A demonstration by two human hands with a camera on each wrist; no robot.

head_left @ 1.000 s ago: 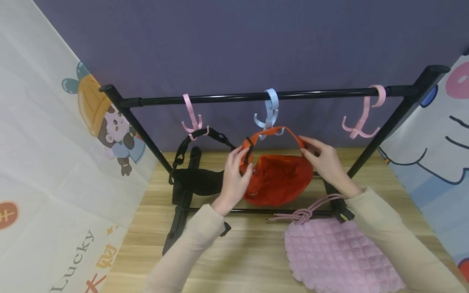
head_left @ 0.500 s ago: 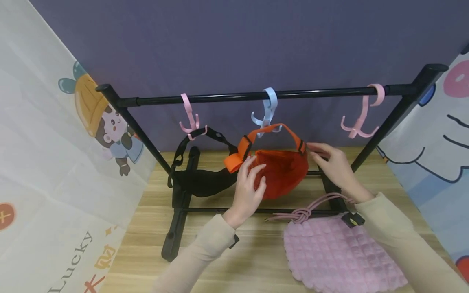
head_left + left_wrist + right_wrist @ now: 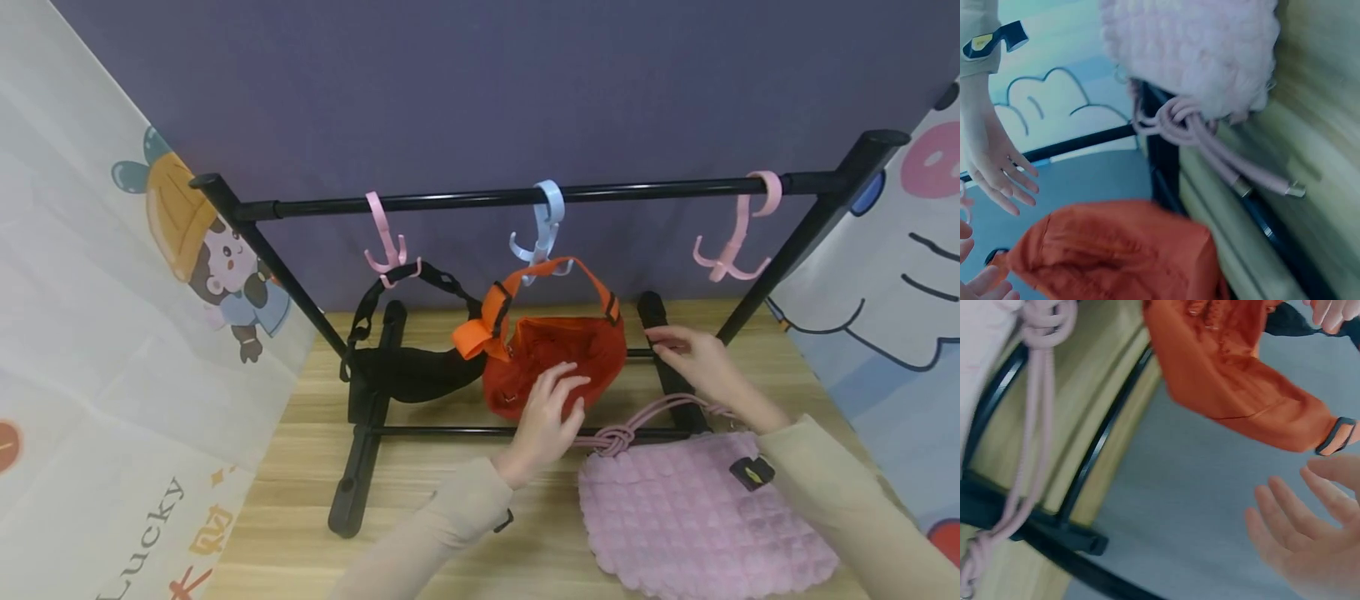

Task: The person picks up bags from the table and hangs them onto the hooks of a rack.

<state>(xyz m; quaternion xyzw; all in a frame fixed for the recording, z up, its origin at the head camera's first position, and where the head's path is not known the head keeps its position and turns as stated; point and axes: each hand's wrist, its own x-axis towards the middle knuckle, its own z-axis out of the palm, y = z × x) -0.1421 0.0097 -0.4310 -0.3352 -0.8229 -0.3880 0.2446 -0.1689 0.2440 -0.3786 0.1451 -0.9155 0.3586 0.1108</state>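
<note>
Left hand (image 3: 550, 425) and right hand (image 3: 697, 367) have shifted rightward, fingers loosely spread, and we judge the orange waist bag (image 3: 543, 343) behind the left fingers could unhook if nudged.

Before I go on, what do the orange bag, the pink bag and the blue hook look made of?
Orange bag: probably thin matte synthetic cloth, since it creases softly. Pink bag: soft fabric, perhaps padded, judging by its puffy squares. Blue hook: likely smooth plastic, given its even color and slight shine.
</note>
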